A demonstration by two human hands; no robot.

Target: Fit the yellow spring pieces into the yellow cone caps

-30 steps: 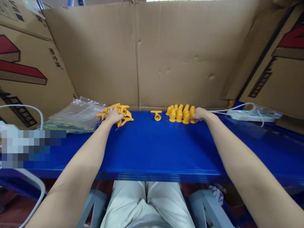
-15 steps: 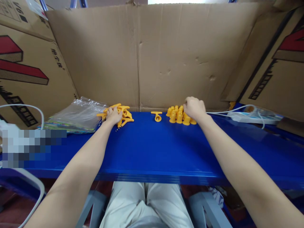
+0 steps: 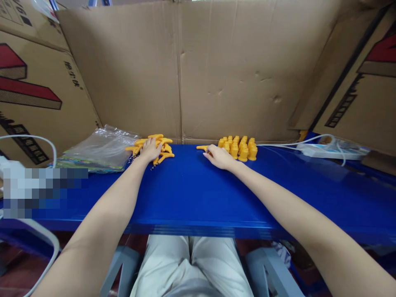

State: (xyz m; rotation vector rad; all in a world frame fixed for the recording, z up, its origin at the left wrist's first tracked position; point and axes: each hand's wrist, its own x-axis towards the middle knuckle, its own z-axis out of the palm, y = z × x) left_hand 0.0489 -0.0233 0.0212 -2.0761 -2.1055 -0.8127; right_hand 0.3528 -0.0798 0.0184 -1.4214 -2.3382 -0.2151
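Note:
My left hand (image 3: 150,149) rests on a pile of yellow T-shaped handles (image 3: 161,145) at the back of the blue table (image 3: 198,194), fingers curled over them. My right hand (image 3: 217,156) lies over a single yellow handle piece (image 3: 201,147) between the pile and a cluster of several upright yellow caps (image 3: 239,148). Its fingers cover most of that piece, and the grip itself is hidden.
A clear plastic bag with colourful sheets (image 3: 99,150) lies left of the pile. A white power strip with cables (image 3: 331,150) sits at the back right. Cardboard walls (image 3: 198,70) enclose the table on three sides.
My right hand has left the cluster of caps and moved left onto the single handle piece. The left hand has stayed on the pile.

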